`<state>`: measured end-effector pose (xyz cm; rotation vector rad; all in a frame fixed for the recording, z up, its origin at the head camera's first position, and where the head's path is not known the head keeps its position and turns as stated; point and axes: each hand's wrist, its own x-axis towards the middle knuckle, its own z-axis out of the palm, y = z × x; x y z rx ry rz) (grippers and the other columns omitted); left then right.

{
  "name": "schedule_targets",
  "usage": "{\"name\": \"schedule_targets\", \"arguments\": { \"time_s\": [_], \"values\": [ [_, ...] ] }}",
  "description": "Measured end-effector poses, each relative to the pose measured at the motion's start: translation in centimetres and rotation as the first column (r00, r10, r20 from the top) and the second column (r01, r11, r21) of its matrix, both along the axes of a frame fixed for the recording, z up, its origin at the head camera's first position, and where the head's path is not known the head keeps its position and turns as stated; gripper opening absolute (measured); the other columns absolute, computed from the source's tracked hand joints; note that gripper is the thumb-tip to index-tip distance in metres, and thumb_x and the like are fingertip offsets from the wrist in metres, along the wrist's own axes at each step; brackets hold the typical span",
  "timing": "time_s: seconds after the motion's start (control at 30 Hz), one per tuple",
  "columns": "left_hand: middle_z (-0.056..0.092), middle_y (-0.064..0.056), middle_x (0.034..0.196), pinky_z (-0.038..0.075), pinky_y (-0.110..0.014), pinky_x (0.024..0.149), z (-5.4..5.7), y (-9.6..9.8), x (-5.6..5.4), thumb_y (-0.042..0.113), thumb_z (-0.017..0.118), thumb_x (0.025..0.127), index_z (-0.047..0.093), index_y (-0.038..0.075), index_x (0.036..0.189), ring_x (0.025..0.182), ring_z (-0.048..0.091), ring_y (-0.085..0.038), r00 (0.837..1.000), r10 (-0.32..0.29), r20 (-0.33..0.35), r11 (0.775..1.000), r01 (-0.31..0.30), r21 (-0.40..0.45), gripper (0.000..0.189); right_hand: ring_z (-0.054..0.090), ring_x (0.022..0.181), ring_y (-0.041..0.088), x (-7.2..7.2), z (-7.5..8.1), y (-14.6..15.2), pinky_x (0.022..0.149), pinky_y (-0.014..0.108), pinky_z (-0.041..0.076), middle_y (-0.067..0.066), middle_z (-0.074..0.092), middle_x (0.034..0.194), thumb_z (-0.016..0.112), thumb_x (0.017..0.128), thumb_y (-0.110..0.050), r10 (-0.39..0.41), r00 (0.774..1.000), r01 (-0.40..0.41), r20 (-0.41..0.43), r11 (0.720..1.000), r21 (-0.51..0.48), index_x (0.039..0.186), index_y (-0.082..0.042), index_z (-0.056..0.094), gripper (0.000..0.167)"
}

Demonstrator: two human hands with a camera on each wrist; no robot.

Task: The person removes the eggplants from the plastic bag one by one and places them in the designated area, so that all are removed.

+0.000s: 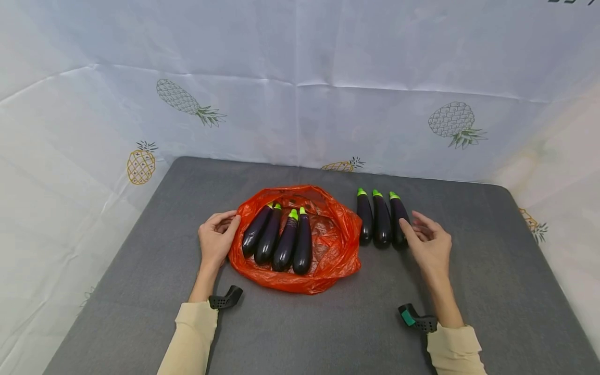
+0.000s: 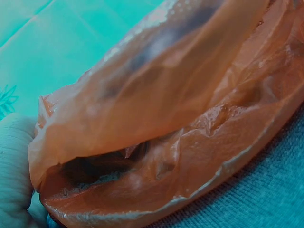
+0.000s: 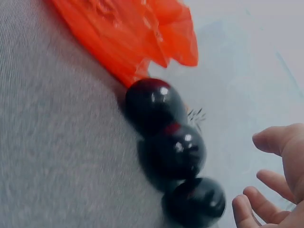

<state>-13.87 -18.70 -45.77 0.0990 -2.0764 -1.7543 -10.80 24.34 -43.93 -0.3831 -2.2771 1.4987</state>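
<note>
1. Our left hand pinches the left rim of a red plastic bag, probably to steady its wide-open mouth.
2. Our right hand, fingers spread and holding nothing, hovers just beside the rightmost eggplant, likely placed for easy reach.
3. We count one bag on the grey counter, four eggplants visible inside it, and three in a row beside it, stems pointing away from us.

Through my cameras I see a dark grey, fabric-textured tabletop with rounded far corners. Directly on it I find a crumpled red plastic bag, mouth open, and, just to its right, three long, glossy, green-capped dark-purple eggplants side by side.
</note>
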Motion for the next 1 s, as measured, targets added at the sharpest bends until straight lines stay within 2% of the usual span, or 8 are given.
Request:
{"name": "schedule_targets", "arguments": {
  "time_s": [0.2, 0.5, 0.73, 0.9, 1.0],
  "values": [
    [0.068, -0.013, 0.09, 0.057, -0.01, 0.074, 0.1, 0.0, 0.1, -0.004, 0.073, 0.089, 0.074, -0.015, 0.102, 0.075, 0.066, 0.0, 1.0, -0.004, -0.005, 1.0, 0.004, -0.003, 0.017, 0.062, 0.089, -0.004, 0.1, 0.9, -1.1, 0.078, 0.003, 0.051, -0.004, 0.062, 0.107, 0.076, 0.092, -0.014, 0.025, 0.998, -0.027, -0.061, 0.999, -0.03, 0.129, -0.001, 0.07, 0.039],
    [0.068, -0.01, 0.09, 0.056, -0.009, 0.073, 0.2, 0.1, 0.1, -0.003, 0.074, 0.089, 0.074, -0.015, 0.102, 0.074, 0.066, 0.001, 1.0, -0.001, -0.011, 1.0, 0.0, -0.01, 0.018, 0.062, 0.087, -0.002, 0.3, 2.0, -3.3, 0.081, 0.003, 0.051, -0.001, 0.064, 0.105, 0.077, 0.091, -0.01, 0.09, 0.991, -0.092, -0.102, 0.996, -0.017, 0.126, -0.004, 0.072, 0.035],
    [0.068, -0.016, 0.09, 0.057, -0.01, 0.073, 0.1, 0.0, 0.0, -0.004, 0.074, 0.089, 0.074, -0.016, 0.102, 0.075, 0.066, 0.0, 1.0, -0.004, -0.018, 1.0, 0.004, -0.004, 0.017, 0.063, 0.087, -0.001, 0.6, 2.6, -5.2, 0.082, 0.004, 0.052, -0.014, 0.062, 0.101, 0.077, 0.09, -0.006, 0.175, 0.976, -0.183, -0.13, 0.982, -0.047, 0.124, -0.004, 0.073, 0.035],
    [0.068, -0.014, 0.088, 0.057, -0.01, 0.073, 0.0, -0.1, -0.1, -0.005, 0.074, 0.088, 0.074, -0.015, 0.102, 0.074, 0.067, -0.001, 1.0, -0.004, -0.018, 1.0, 0.005, 0.007, 0.017, 0.064, 0.089, -0.001, 0.7, 2.7, -6.8, 0.083, 0.006, 0.053, -0.009, 0.062, 0.103, 0.077, 0.09, -0.005, 0.232, 0.963, -0.241, -0.136, 0.969, -0.055, 0.125, -0.003, 0.072, 0.035],
    [0.068, -0.012, 0.088, 0.057, -0.01, 0.072, 0.0, 0.0, 0.0, -0.005, 0.074, 0.089, 0.074, -0.015, 0.102, 0.074, 0.067, 0.0, 1.0, -0.007, -0.021, 1.0, 0.007, 0.004, 0.017, 0.063, 0.09, -0.001, 0.8, 2.6, -7.6, 0.085, 0.007, 0.054, 0.004, 0.065, 0.106, 0.076, 0.09, -0.003, 0.27, 0.954, -0.28, -0.131, 0.957, -0.07, 0.126, -0.001, 0.071, 0.037]
  ]
}}
